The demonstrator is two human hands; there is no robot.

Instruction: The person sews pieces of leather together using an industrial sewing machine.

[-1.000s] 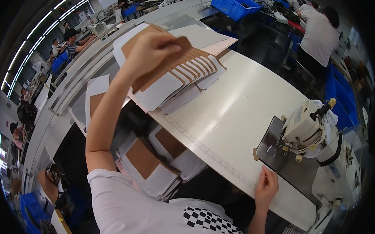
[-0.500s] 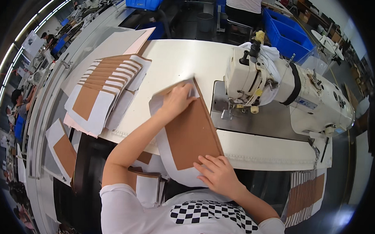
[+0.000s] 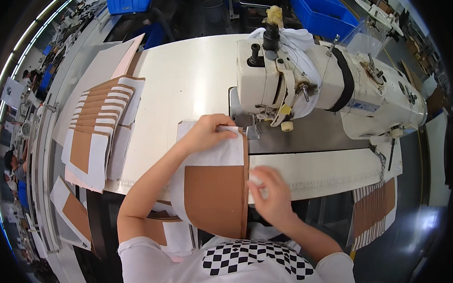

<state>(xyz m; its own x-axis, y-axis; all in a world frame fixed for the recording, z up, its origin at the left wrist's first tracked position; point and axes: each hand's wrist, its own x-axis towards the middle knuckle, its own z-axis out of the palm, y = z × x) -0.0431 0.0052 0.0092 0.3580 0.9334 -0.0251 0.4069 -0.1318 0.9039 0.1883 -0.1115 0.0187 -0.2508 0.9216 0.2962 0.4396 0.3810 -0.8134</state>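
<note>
A flat white and brown panel [image 3: 214, 198] lies over the front edge of the sewing table, its lower end hanging toward my lap. My left hand [image 3: 207, 133] grips its upper edge, thumb on top. The panel's upper right corner is beside the presser foot [image 3: 253, 132] of a cream sewing machine [image 3: 268, 83]; whether it lies under the foot I cannot tell. My right hand [image 3: 273, 195] is just right of the panel's long edge, slightly blurred, with curled fingers and a small whitish spot between the fingertips.
Overlapping brown and white panels [image 3: 95, 119] are stacked at the table's left. More panels hang at the front right [image 3: 376, 211] and lie at the lower left [image 3: 73, 213]. Others [image 3: 176, 234] lie below the table edge by my left arm. Blue bins [image 3: 325, 17] stand behind.
The panel has been turned upright and brought to the presser foot, now showing white above brown. My right hand has left its lower corner and curled. The view has shifted.
</note>
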